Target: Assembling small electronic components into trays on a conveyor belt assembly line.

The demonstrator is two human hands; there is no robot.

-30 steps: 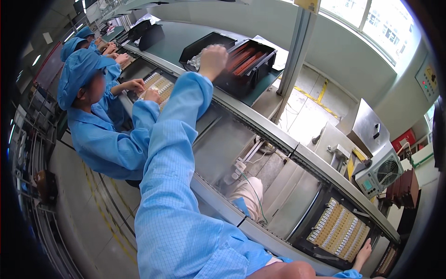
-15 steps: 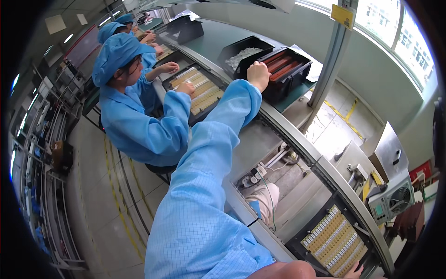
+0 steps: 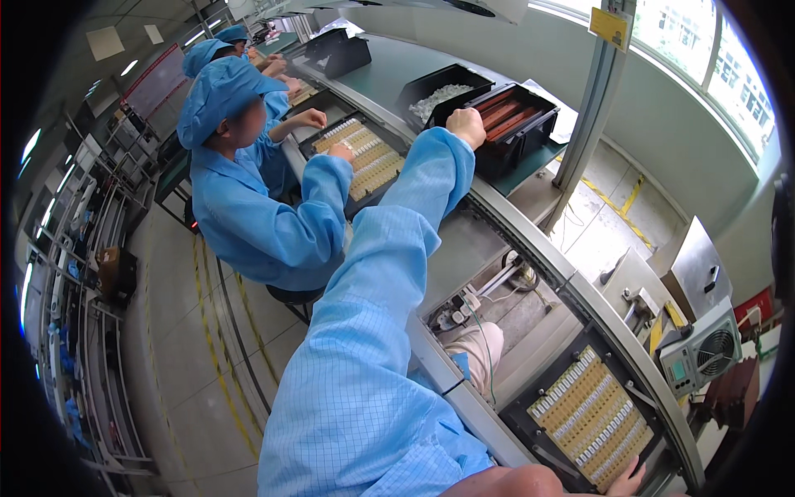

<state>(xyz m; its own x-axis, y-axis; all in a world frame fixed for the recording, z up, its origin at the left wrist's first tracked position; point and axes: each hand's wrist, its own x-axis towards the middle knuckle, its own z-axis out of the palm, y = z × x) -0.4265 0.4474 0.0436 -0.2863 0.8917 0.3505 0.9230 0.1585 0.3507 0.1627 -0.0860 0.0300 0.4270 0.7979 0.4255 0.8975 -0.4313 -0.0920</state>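
My left arm, in a blue checked sleeve, stretches far forward. Its hand (image 3: 466,127) is closed at the near left edge of a black bin (image 3: 517,147) that holds reddish-brown strips (image 3: 507,116). The fingertips are turned away, so what they grip is hidden. At the lower right, my right hand (image 3: 627,480) grips the near edge of a dark tray (image 3: 530,418). Rows of small white and tan pieces (image 3: 592,414) fill that tray. Only part of this hand shows.
Beside the bin stands another black bin (image 3: 439,95) of whitish pieces. At left, a co-worker in blue (image 3: 257,199) works over a similar tray (image 3: 360,157). A metal rail (image 3: 530,236) runs along the line. A grey fan unit (image 3: 704,352) stands at right.
The view has shifted slightly. My left hand stays by the bin, its fingers showing less. My right hand shows more at the tray's edge. The co-worker's hands stay over their tray.
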